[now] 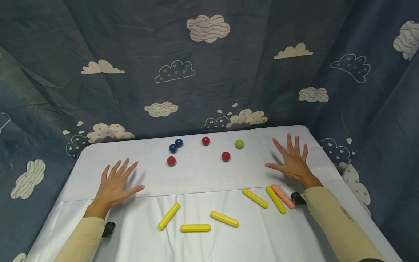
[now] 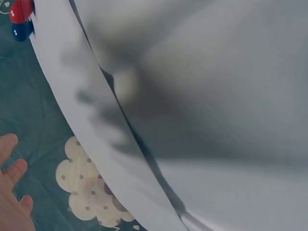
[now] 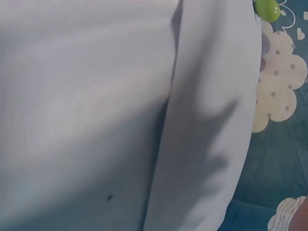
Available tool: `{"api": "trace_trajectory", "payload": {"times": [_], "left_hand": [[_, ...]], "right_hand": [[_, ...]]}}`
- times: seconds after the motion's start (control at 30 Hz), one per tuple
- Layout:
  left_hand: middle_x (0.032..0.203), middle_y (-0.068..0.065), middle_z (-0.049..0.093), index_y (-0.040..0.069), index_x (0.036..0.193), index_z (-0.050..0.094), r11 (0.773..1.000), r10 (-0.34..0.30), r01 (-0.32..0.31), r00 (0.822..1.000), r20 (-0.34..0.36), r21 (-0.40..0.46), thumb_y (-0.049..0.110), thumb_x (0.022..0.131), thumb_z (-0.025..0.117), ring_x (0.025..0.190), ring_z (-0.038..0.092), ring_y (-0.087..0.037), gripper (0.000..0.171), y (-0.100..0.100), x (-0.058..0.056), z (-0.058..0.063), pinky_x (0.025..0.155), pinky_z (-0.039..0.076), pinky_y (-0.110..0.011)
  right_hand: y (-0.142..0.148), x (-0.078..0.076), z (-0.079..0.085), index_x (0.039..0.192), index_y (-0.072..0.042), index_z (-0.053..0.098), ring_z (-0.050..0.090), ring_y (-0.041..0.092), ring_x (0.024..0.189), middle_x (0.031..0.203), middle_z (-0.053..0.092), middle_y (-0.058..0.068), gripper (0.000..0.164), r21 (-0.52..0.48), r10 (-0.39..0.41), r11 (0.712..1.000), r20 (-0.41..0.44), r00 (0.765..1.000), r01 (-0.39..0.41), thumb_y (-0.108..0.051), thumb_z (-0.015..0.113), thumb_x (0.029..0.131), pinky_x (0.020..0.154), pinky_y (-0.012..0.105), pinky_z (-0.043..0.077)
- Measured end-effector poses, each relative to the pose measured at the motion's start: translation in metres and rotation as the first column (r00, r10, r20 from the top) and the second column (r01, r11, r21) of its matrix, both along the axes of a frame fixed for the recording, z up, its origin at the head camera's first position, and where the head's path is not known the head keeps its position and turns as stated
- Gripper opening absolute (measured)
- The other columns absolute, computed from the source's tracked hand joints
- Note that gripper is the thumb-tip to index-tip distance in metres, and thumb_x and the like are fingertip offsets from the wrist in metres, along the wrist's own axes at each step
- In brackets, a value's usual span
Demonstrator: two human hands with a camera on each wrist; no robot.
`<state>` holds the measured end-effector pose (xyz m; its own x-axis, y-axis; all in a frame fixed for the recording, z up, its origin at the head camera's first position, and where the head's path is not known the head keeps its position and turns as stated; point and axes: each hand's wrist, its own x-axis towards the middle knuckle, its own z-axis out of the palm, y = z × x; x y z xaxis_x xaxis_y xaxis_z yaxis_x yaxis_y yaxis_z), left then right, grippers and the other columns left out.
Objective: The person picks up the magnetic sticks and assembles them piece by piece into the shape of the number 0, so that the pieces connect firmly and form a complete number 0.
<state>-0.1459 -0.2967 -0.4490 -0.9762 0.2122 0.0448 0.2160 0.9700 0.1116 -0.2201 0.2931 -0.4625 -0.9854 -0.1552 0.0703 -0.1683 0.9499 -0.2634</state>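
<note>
Mainly, the trouble looks likely to be rolling: the leftmost red ball (image 1: 171, 161) and the green ball (image 1: 239, 144) sit loose on the white cloth (image 1: 196, 180) between the two hands, so a careless brush of a fingertip could send either off the far edge. The left hand (image 1: 113, 186) and right hand (image 1: 292, 162) hang palm down with fingers spread, gripping nothing, their shadows falling on the cloth beneath. The black wrist camera (image 1: 298, 198) at the right cuff is a subtler hazard, since it stands just beside the near end of the orange stick (image 1: 283, 196) and could nudge it into its neighbour, the steep yellow stick (image 1: 276, 199). Those two slant alike, far ends to the left, near ends to the right (whether they touch, I cannot tell). The leftmost yellow stick (image 1: 168, 216), nearest the left hand, leans the opposite way, its far end to the right, while the front yellow stick (image 1: 195, 228) lies almost straight across. The balls, being round, have no long axis.
</note>
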Motion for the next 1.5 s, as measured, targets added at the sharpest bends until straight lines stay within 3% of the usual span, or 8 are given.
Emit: {"api": "trace_trajectory", "payload": {"times": [0.47,0.73,0.97,1.1,1.3,1.5], "left_hand": [[0.141,-0.021,0.044,0.014,0.141,0.045,0.995,-0.101,0.1,0.994,-0.048,-0.017,0.065,0.078,0.064,0.123,0.043,-0.043,0.084,0.024,0.013,0.007,0.098,0.033,-0.061],[0.136,-0.019,0.049,0.016,0.144,0.043,0.994,-0.086,0.083,0.996,0.037,0.076,0.06,0.078,0.069,0.122,0.046,-0.04,0.083,0.04,0.02,0.006,0.096,0.037,-0.058],[0.131,-0.014,0.054,0.019,0.144,0.043,0.988,-0.113,0.105,0.992,0.061,0.113,0.057,0.076,0.072,0.119,0.051,-0.036,0.083,0.056,0.028,0.0,0.097,0.038,-0.055],[0.131,-0.012,0.055,0.019,0.144,0.044,0.982,-0.125,0.107,0.986,0.113,0.155,0.057,0.077,0.072,0.119,0.051,-0.034,0.082,0.067,0.033,-0.002,0.098,0.038,-0.055],[0.13,-0.007,0.056,0.02,0.141,0.048,0.968,-0.096,0.046,0.976,0.196,0.247,0.053,0.077,0.075,0.119,0.051,-0.03,0.077,0.082,0.041,-0.002,0.097,0.041,-0.054],[0.107,0.004,0.057,0.026,0.136,0.053,0.978,-0.077,0.024,0.965,0.249,0.207,0.057,0.075,0.075,0.095,0.055,-0.016,0.072,0.097,0.05,-0.011,0.083,0.048,-0.044]], "right_hand": [[-0.031,-0.02,0.006,0.156,-0.023,0.011,-0.023,0.043,0.14,0.157,-0.016,0.023,0.115,-0.065,0.039,0.997,0.037,0.999,-0.037,-0.065,0.074,0.069,0.104,0.065,-0.017],[-0.049,-0.036,0.004,0.155,-0.023,0.013,-0.016,0.045,0.142,0.158,-0.014,0.021,0.114,-0.103,0.055,0.994,0.066,0.996,-0.048,-0.054,0.081,0.069,0.107,0.066,-0.008],[-0.058,-0.05,-0.001,0.155,-0.024,0.015,-0.013,0.042,0.143,0.158,-0.014,0.018,0.115,-0.14,0.049,0.989,0.094,0.994,-0.036,-0.051,0.084,0.067,0.107,0.068,0.008],[-0.062,-0.06,-0.003,0.155,-0.025,0.016,-0.006,0.044,0.144,0.159,-0.014,0.017,0.114,-0.183,0.044,0.983,0.131,0.99,-0.02,-0.046,0.085,0.067,0.104,0.071,0.014],[-0.074,-0.071,-0.005,0.155,-0.025,0.019,0.007,0.048,0.142,0.16,-0.005,0.018,0.111,-0.246,0.047,0.969,0.174,0.984,-0.003,-0.04,0.086,0.069,0.102,0.07,0.021],[-0.079,-0.076,-0.008,0.153,-0.02,0.023,0.011,0.046,0.142,0.158,0.006,0.021,0.105,-0.255,0.044,0.967,0.177,0.983,0.003,-0.036,0.086,0.071,0.104,0.067,0.023]]}}
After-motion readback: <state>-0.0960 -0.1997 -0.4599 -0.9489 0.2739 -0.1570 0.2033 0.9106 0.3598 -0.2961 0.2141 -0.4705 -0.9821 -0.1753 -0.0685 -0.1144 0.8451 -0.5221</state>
